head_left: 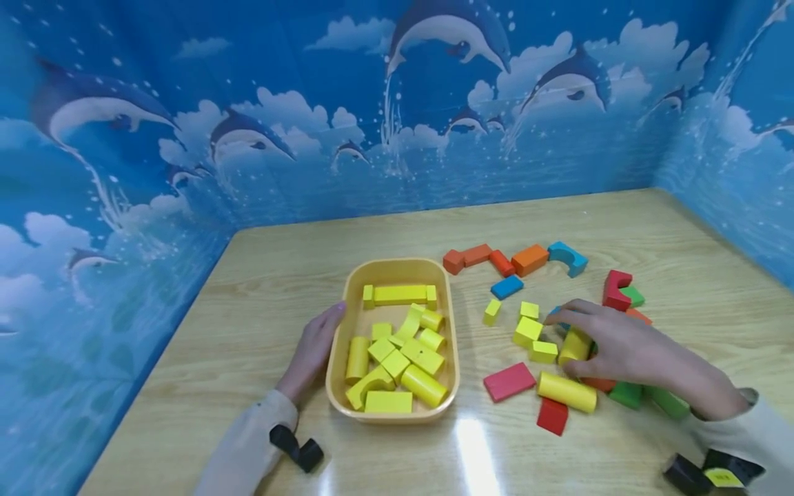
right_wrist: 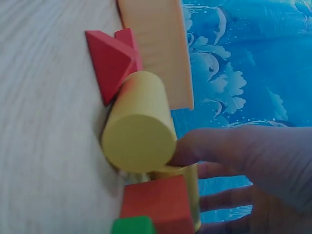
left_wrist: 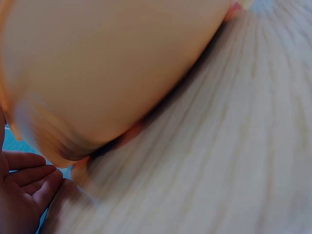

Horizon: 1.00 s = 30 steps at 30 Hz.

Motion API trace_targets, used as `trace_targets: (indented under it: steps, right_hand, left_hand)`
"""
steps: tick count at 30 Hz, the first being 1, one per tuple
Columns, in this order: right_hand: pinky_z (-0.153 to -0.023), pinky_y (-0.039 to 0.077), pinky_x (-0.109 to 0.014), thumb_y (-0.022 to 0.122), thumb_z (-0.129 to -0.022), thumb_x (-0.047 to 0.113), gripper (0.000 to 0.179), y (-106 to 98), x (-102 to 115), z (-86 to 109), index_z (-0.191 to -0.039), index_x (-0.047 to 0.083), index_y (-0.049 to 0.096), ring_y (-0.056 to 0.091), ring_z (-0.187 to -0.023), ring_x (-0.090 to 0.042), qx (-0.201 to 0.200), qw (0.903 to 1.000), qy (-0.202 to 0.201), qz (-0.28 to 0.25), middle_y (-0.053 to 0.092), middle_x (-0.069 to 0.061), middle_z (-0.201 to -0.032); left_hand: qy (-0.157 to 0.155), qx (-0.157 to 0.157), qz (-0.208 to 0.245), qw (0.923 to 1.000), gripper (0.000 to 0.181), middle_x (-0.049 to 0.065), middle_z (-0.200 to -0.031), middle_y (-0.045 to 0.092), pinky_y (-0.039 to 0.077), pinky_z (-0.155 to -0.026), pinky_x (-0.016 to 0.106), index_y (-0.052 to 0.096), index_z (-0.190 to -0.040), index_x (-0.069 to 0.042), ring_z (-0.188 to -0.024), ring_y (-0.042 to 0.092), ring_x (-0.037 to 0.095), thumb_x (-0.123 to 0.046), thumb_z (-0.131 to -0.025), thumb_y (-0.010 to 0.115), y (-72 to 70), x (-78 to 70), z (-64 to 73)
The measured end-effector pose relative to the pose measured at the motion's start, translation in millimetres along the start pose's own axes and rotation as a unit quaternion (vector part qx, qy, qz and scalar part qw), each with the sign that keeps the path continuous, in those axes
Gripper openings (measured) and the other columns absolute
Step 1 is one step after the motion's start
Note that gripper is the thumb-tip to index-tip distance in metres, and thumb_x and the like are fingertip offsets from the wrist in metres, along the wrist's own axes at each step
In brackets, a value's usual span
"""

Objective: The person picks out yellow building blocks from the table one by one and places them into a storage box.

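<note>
My left hand [head_left: 316,344] rests against the left side of a tan tray [head_left: 455,344], its fingertips at the rim. In the left wrist view its fingers [left_wrist: 34,175] lie fairly straight beside the tray wall [left_wrist: 112,63]. Yellow blocks of several shapes, among them an arch [head_left: 370,387], lie inside the tray. On the right, my right hand [head_left: 620,341] reaches down over the loose blocks, thumb and fingers curved around a yellow cylinder [head_left: 574,346]. A longer yellow cylinder [head_left: 567,393] lies just below the thumb; the right wrist view shows its round end [right_wrist: 139,144] close up.
Yellow cubes [head_left: 527,332], a pink-red slab [head_left: 509,381] and a red block [head_left: 552,416] lie between tray and right hand. Green blocks [head_left: 626,394] sit partly beneath the hand. Orange blocks [head_left: 530,260] and a blue arch [head_left: 567,258] line the back. Dolphin-printed curtains [head_left: 403,172] border the table.
</note>
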State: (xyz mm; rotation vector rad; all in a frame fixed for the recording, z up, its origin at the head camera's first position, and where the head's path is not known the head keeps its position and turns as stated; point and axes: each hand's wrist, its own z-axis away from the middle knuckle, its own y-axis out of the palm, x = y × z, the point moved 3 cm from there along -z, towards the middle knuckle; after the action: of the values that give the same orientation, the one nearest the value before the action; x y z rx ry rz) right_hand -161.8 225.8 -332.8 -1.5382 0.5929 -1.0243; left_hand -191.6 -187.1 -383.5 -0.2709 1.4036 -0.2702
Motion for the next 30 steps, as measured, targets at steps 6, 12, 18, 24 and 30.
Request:
trace_targets:
  steps: [6,12,18,24,30]
  right_hand:
    - [-0.077,0.053,-0.042,0.074,-0.086,0.028,0.03,-13,17,-12.4,-0.112,0.016,0.069,0.058,-0.098,-0.022,-0.085,0.9939,-0.068,-0.012,0.064,0.001,-0.111]
    - [-0.072,0.053,-0.035,0.064,-0.094,0.027,0.02,-11,46,-43.4,-0.112,0.02,0.068,0.052,-0.096,-0.013,-0.119,0.9817,-0.115,-0.094,0.055,0.002,-0.117]
    - [-0.072,0.056,-0.032,0.069,-0.091,0.025,0.025,-7,90,-80.1,-0.113,0.015,0.068,0.054,-0.093,-0.01,-0.086,0.972,-0.161,-0.149,0.054,0.0,-0.12]
    - [-0.074,0.053,-0.027,0.071,-0.089,0.024,0.027,5,134,-116.3,-0.114,0.014,0.068,0.054,-0.087,-0.013,-0.045,0.9689,-0.199,-0.14,0.054,-0.004,-0.119]
    - [-0.082,0.052,-0.027,0.071,-0.089,0.023,0.03,26,159,-147.0,-0.116,0.012,0.066,0.055,-0.095,-0.016,-0.02,0.967,-0.222,-0.124,0.054,-0.008,-0.122]
  left_hand:
    - [-0.004,0.002,0.001,1.0,0.063,0.02,-0.136,0.053,0.048,-0.1,0.042,0.045,-0.142,-0.002,-0.119,0.056,0.033,-0.05,-0.102,0.035,-0.7,-0.4,-0.4]
    - [0.014,-0.006,0.003,0.9999,0.064,0.022,-0.132,0.056,0.049,-0.098,0.042,0.048,-0.139,0.0,-0.116,0.058,0.033,-0.05,-0.102,0.036,-0.6,0.6,0.3]
    - [0.008,-0.004,0.007,0.9999,0.065,0.022,-0.133,0.056,0.049,-0.099,0.042,0.047,-0.14,-0.001,-0.117,0.058,0.033,-0.051,-0.101,0.036,1.2,0.3,0.7]
    - [0.013,-0.003,0.021,0.9997,0.065,0.023,-0.13,0.057,0.052,-0.095,0.041,0.047,-0.14,0.0,-0.114,0.06,0.033,-0.051,-0.101,0.037,1.6,-0.9,1.3]
    - [0.028,-0.014,0.033,0.999,0.059,0.023,-0.117,0.064,0.057,-0.082,0.033,0.055,-0.133,0.002,-0.096,0.067,0.025,-0.047,-0.102,0.041,0.3,-1.0,2.8]
